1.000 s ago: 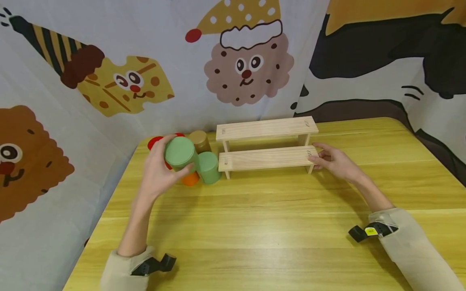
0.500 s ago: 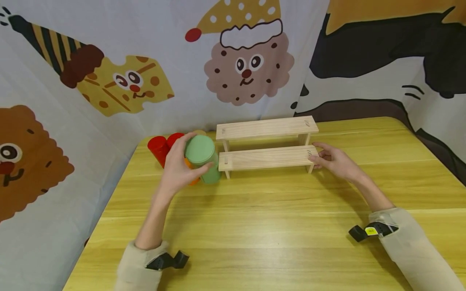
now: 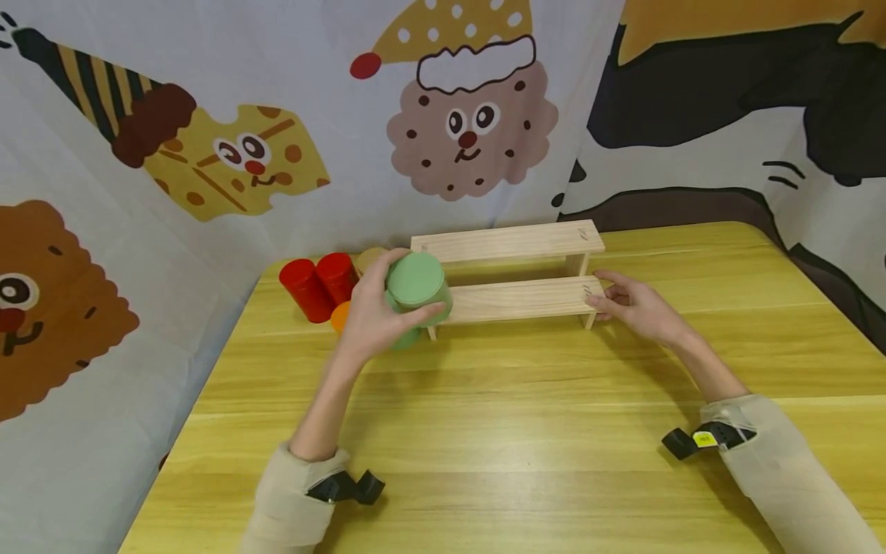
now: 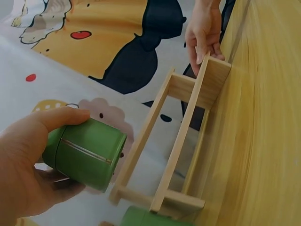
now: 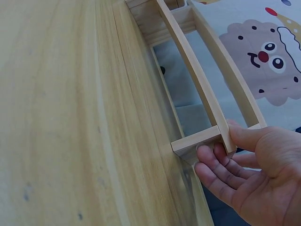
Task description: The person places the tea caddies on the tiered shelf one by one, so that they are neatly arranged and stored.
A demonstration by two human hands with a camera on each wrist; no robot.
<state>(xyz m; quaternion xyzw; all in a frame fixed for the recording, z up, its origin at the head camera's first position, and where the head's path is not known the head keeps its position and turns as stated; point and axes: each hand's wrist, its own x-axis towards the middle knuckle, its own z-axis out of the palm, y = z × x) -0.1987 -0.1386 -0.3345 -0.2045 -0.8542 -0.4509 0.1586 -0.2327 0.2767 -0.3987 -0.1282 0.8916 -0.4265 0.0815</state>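
My left hand [image 3: 372, 317] grips a green lidded canister [image 3: 418, 278], thumb on its near side, and holds it above the left end of a two-step wooden shelf rack [image 3: 519, 301]. In the left wrist view the canister [image 4: 87, 153] is tilted and apart from the rack. Beneath it, a second green canister [image 3: 405, 338] stands beside the rack's left end, mostly hidden. My right hand [image 3: 640, 309] pinches the right end of the lower step. The right wrist view shows that thumb on top of the board and the fingers [image 5: 218, 165] curled below its edge.
Two red canisters [image 3: 304, 289] stand at the table's back left. An orange one [image 3: 340, 316] and a brown-gold one [image 3: 368, 260] are partly hidden behind my left hand. A cartoon-printed cloth [image 3: 332, 223] hangs right behind the rack. The wooden table [image 3: 512, 431] extends in front.
My left hand has carried the green canister rightward, from over the other canisters to the rack's left end. The red canisters have come into fuller view. My right hand has stayed put.
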